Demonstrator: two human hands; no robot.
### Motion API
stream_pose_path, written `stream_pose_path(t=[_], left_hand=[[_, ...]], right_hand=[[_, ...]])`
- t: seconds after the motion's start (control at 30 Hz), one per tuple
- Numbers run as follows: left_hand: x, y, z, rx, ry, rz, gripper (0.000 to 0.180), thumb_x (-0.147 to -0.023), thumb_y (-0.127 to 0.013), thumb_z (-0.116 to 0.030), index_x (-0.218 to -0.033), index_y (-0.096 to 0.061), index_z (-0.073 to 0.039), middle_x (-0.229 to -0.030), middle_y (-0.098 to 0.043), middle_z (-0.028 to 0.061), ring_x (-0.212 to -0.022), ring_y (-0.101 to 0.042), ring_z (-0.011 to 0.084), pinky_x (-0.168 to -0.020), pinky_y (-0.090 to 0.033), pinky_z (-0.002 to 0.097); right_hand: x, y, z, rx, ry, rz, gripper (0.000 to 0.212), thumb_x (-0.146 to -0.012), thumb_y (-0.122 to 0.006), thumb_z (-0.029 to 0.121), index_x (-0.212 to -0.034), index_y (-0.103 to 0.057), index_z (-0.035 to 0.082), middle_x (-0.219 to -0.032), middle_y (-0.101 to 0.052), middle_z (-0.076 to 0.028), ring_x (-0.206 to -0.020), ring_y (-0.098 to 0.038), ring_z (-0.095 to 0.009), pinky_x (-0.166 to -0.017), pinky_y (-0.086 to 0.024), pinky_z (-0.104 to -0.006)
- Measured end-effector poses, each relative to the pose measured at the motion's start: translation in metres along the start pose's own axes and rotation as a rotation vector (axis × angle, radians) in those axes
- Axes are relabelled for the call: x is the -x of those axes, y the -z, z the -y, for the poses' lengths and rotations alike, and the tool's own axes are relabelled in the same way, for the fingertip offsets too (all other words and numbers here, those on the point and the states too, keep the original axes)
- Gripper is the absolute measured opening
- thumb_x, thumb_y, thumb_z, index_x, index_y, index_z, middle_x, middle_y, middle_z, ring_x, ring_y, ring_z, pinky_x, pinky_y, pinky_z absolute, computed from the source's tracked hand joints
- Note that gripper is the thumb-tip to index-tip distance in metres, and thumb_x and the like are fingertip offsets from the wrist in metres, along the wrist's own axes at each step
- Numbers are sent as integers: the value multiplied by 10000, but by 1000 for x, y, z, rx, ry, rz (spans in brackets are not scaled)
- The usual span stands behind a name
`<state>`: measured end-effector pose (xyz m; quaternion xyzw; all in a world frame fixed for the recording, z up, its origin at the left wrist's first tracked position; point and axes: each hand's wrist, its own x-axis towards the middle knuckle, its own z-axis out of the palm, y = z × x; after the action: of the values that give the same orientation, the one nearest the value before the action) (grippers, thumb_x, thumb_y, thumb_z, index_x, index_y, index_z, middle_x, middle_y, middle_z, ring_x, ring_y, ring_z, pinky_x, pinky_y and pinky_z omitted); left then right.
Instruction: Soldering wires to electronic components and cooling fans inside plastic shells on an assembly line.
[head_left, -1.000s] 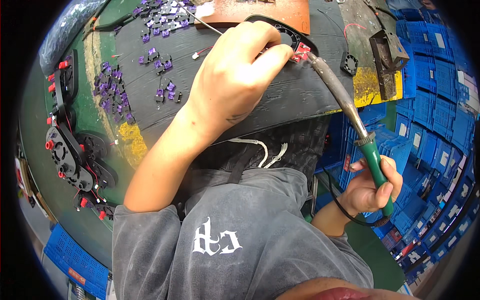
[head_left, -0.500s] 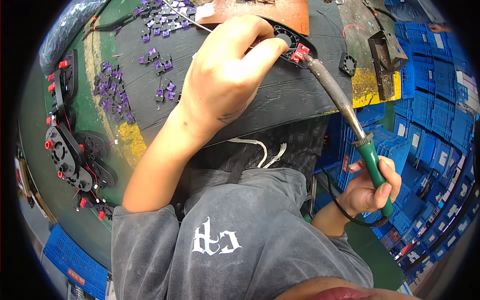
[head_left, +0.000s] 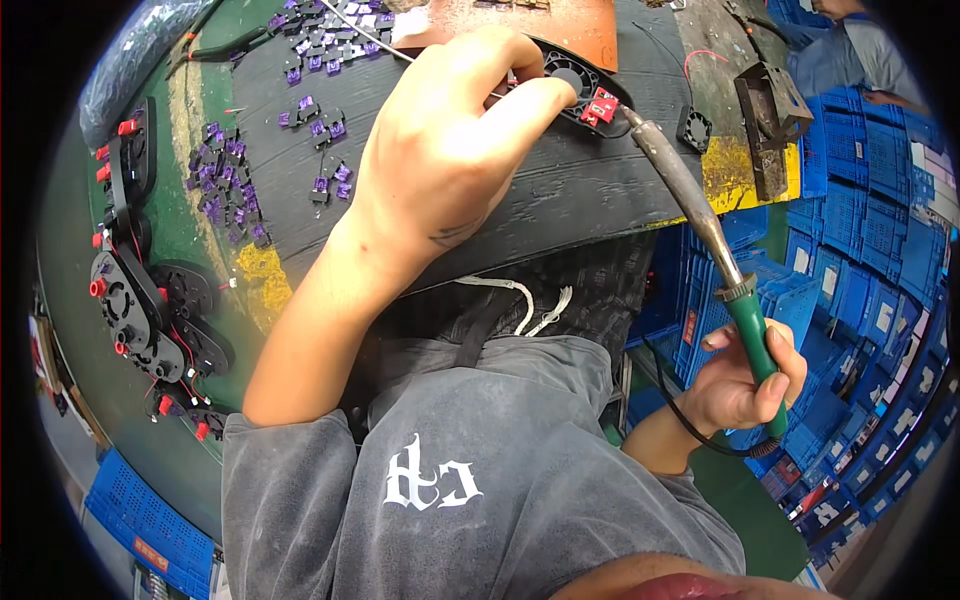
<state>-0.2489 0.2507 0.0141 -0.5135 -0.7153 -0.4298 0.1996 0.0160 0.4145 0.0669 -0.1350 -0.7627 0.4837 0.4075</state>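
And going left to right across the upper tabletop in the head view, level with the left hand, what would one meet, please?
Black housing, leftmost cluster of purple-and-black pieces, left hand, small red part, soldering iron's tip, small black fan, metal bracket.

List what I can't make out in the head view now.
Head view:
Left hand: fingertip grip hidden by its own back.
Black housing: left part hidden behind that hand.
Thin grey rod: lower end behind the hand, upper end cut off by the top edge.
Soldering iron: tip too small to tell whether it touches the red board.
Co-worker: cut off at the upper-right rim.
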Motion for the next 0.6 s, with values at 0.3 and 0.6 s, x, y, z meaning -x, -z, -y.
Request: stream_pose_path(t=[0.3, 0.6], left_hand=[[2, 1, -4, 46, 23, 71, 274, -699, -692, 109, -938, -713, -21, -913, -579, 86, -777, -618, 212, -690, -529, 308], [3, 0, -1, 31, 24, 38, 278, -701, -692, 114, -939, -719, -27, -907, -579, 82, -768, -617, 206, -682, -528, 298]], right_hand=[[-1, -2, 0, 45, 0, 17, 423, -979, -430, 340, -1072, -601, -36, -847, -601, -238, -597, -604, -262, -469, -523, -317], [-3, -4, 1, 37, -8, 35, 419, -972, -446, 339, -1063, -603, -39, -843, -598, -234, -591, -609, -265, -480, -526, -321]])
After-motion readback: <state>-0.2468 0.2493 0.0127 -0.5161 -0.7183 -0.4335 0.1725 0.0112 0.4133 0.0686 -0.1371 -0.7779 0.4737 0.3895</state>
